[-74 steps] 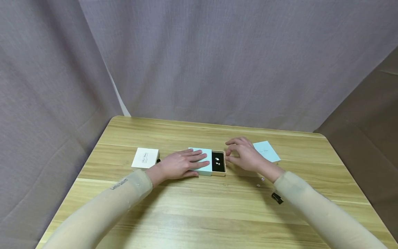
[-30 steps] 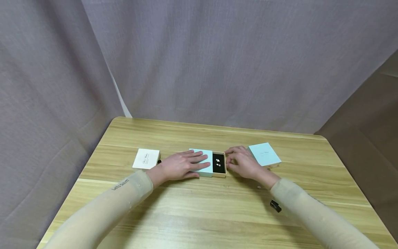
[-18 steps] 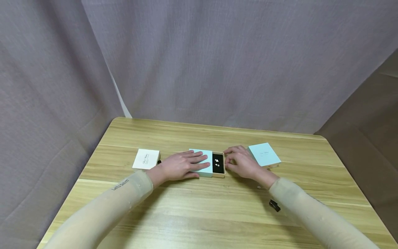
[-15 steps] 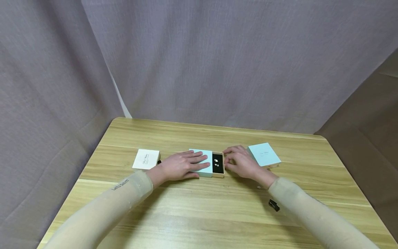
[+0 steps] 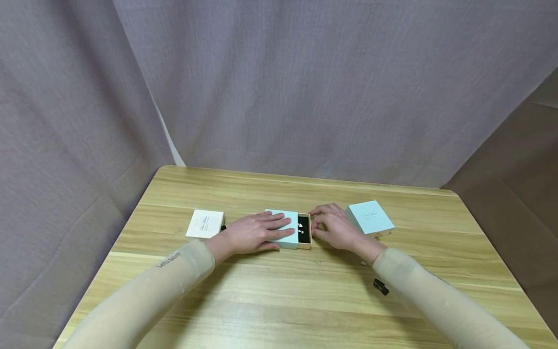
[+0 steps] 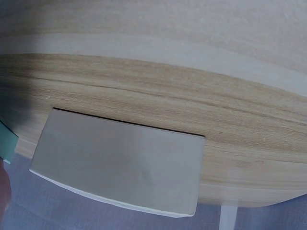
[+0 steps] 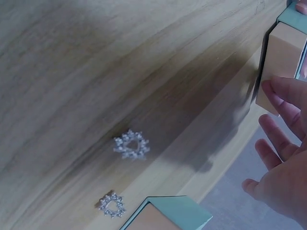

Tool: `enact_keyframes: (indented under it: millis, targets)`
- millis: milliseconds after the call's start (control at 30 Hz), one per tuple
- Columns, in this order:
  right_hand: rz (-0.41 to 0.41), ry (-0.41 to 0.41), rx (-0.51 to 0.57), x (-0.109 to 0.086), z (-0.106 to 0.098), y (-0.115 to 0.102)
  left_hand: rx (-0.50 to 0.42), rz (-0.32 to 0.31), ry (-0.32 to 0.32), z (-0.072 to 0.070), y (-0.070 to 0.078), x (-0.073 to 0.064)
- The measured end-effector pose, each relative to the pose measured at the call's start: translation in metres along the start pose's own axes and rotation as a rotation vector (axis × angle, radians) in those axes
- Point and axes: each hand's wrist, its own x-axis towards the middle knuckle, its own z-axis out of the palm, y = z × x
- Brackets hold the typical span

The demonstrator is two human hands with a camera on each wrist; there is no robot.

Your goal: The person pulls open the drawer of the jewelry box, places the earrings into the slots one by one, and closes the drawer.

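Box sleeve (image 5: 288, 240) is covered by spread left hand (image 5: 253, 234), drawer edge (image 5: 304, 246) touched by right hand (image 5: 337, 229), fingers apart; tabletop (image 5: 279, 295) room is left nearward.

Left grip (image 5: 255, 234) lies on the middle blue box (image 5: 287, 241); right grip (image 5: 337, 230) touches its drawer (image 5: 305, 245) at three o'clock.

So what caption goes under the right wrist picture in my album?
A right hand touches a peach drawer, with two sparkly ornaments on the wooden table.
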Motion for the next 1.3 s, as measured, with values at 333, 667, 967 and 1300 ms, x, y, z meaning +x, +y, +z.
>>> enact_keyframes:
  millis: [333, 667, 967, 1300]
  targets:
    - [-0.003, 0.003, 0.003, 0.0019, 0.0013, -0.0019, 0.005, -0.002, 0.000, 0.0039, -0.0014, -0.0004]
    - [0.006, 0.001, 0.009, 0.0043, 0.0028, -0.0031, -0.004, -0.009, -0.016, 0.0022, -0.0008, -0.0003]
    - [0.003, -0.004, 0.012, 0.0059, 0.0028, -0.0048, 0.000, -0.005, -0.014, 0.0014, -0.0003, -0.0003]
    - [0.021, -0.029, 0.027, 0.0068, 0.0016, -0.0078, 0.014, -0.004, -0.020, 0.0019, -0.0006, -0.0005]
